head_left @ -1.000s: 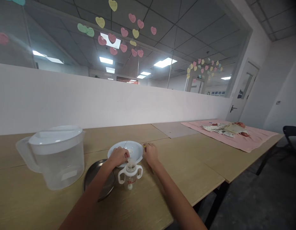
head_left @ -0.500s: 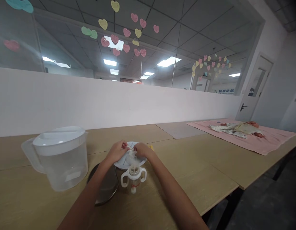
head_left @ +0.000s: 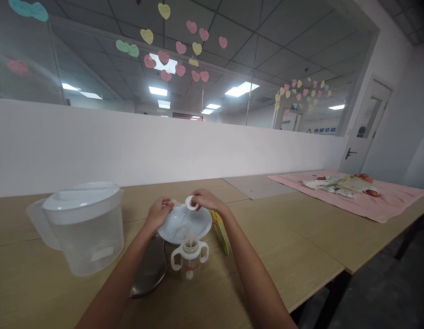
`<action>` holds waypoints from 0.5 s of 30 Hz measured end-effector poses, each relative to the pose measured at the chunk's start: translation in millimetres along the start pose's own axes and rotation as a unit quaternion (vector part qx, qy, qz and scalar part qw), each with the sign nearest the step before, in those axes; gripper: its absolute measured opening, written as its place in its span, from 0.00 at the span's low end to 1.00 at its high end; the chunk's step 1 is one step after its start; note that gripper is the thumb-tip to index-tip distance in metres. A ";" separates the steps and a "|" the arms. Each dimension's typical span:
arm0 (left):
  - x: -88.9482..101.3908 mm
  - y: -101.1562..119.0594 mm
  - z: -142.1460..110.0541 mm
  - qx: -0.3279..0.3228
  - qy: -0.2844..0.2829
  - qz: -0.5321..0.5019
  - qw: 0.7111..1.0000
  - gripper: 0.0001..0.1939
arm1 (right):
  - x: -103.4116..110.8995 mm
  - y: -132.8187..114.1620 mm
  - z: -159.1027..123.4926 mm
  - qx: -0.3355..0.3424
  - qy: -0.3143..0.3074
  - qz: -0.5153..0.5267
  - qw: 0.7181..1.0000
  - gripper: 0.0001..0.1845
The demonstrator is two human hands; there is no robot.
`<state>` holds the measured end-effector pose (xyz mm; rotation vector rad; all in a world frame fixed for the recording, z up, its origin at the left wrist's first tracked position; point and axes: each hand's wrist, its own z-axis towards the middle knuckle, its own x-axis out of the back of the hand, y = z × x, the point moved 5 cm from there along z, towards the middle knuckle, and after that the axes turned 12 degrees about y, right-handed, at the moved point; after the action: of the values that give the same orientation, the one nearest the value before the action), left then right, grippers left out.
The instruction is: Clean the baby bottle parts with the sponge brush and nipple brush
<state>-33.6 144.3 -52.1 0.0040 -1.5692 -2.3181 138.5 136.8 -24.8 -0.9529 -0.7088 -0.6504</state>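
My left hand point(head_left: 158, 213) pinches a small translucent piece, seemingly a bottle teat point(head_left: 174, 202), over the left rim of a white plate point(head_left: 202, 227). My right hand point(head_left: 207, 201) grips a white screw ring point(head_left: 189, 204) above the plate's far edge. A clear domed cap point(head_left: 183, 230) lies in the plate. In front of it stands an uncapped baby bottle point(head_left: 190, 262) with two white handles and a straw inside. Beside my right forearm rests a yellow-and-green brush-like item point(head_left: 221, 232), partly hidden.
On the left stands a large translucent lidded pitcher point(head_left: 88, 233). A metal tray point(head_left: 149, 269) sits under my left forearm. Far right, a doll point(head_left: 357, 183) in clothes lies on a pink towel point(head_left: 379, 210). A white wall point(head_left: 184, 151) with windows borders the table's back.
My hands have drawn apart, left and right, with the translucent piece and the ring now separate. More of the plate and the yellow-green item shows.
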 end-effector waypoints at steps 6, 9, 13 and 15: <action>-9.9 10.3 -9.3 0.054 -0.055 -0.096 0.992 0.15 | -6.0 -19.2 0.2 0.035 0.040 0.250 0.967 0.15; -11.2 13.8 -12.7 0.082 -0.071 -0.127 0.986 0.16 | -6.9 -21.7 0.3 0.043 0.077 0.217 0.972 0.16; -10.2 20.8 -15.7 0.122 -0.077 -0.187 0.972 0.18 | 4.0 -31.0 -3.2 0.088 0.155 0.067 0.982 0.15; -8.9 26.8 -17.9 0.126 -0.074 -0.195 0.970 0.21 | 7.3 -37.5 -4.9 0.115 0.171 0.025 0.978 0.15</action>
<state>-14.4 121.8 -36.5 0.2256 -2.0904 -2.4274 115.6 115.0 -2.7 -0.6230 -0.4398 -0.6522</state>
